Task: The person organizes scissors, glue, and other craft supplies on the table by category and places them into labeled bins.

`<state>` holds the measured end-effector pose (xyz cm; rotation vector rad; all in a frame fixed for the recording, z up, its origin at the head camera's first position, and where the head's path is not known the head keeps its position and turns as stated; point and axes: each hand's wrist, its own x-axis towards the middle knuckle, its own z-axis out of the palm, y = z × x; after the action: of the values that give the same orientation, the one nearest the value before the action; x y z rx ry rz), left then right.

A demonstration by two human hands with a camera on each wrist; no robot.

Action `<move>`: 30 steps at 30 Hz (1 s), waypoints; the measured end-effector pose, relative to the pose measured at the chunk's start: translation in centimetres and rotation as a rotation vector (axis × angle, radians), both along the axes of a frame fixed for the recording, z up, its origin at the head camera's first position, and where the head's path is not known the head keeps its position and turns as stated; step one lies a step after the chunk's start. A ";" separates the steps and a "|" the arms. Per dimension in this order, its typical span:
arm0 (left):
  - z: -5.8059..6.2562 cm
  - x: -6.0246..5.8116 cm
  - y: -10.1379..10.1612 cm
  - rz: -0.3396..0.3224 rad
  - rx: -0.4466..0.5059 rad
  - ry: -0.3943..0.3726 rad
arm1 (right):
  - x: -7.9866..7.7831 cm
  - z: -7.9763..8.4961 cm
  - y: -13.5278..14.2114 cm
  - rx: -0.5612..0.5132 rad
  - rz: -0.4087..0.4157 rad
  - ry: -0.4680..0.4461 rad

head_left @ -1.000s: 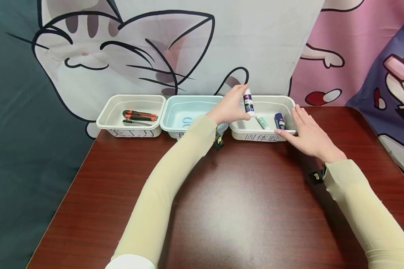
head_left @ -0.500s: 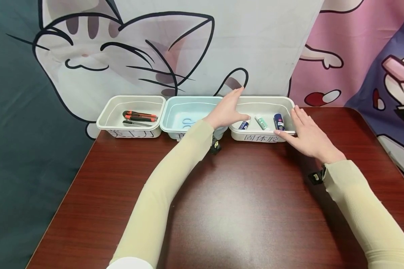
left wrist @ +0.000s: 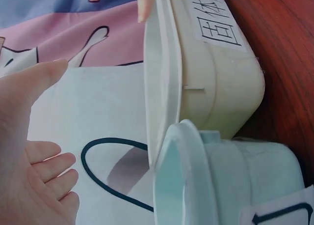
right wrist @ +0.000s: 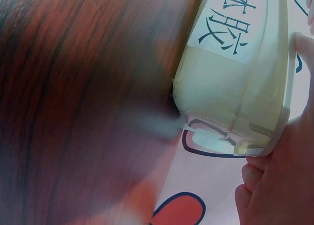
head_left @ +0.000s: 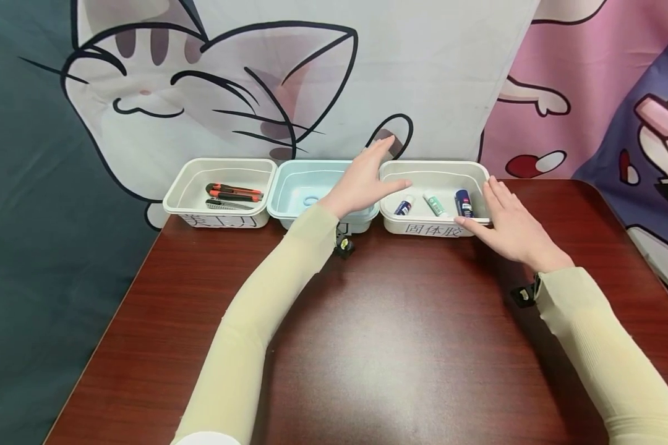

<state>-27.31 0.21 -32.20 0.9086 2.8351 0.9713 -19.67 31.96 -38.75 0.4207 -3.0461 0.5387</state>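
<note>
My left hand, fingers outstretched and thumb apart, hovers over the light blue bin with nothing in it. Its palm and thumb also show in the left wrist view, beside the bin rims. My right hand rests at the right end of the right-hand white bin, fingers straight along the side and thumb at the front rim. Lying in that bin are a white-and-navy glue stick, a green glue stick and a navy glue stick. Pale blue scissors handles show in the blue bin, partly hidden by the left hand.
On the left, another white bin holds orange-and-black utility knives and a thinner dark cutter. The three bins stand side by side at the back of the brown table, against a printed cloth. Handwritten labels face the front.
My left hand let go of the white-and-navy glue stick, which dropped into the right-hand bin, then drew back left over the blue bin. My right hand stayed in place.
</note>
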 end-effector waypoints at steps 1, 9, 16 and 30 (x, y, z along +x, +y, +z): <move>0.1 0.1 -0.2 0.004 0.013 0.000 | 0.0 0.0 0.0 -0.001 0.000 0.000; -0.3 1.3 -2.2 0.048 0.114 0.016 | 0.0 0.1 0.0 0.001 0.002 0.002; -1.3 2.7 -4.3 0.072 0.128 0.035 | 0.0 0.1 -0.1 0.002 0.008 -0.004; -4.2 4.0 -9.2 0.112 -0.171 0.171 | -0.3 -0.1 0.0 -0.015 0.000 0.008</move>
<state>-23.35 -9.00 -36.40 0.8615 3.0827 0.6743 -19.96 31.94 -38.89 0.4212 -3.0325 0.5583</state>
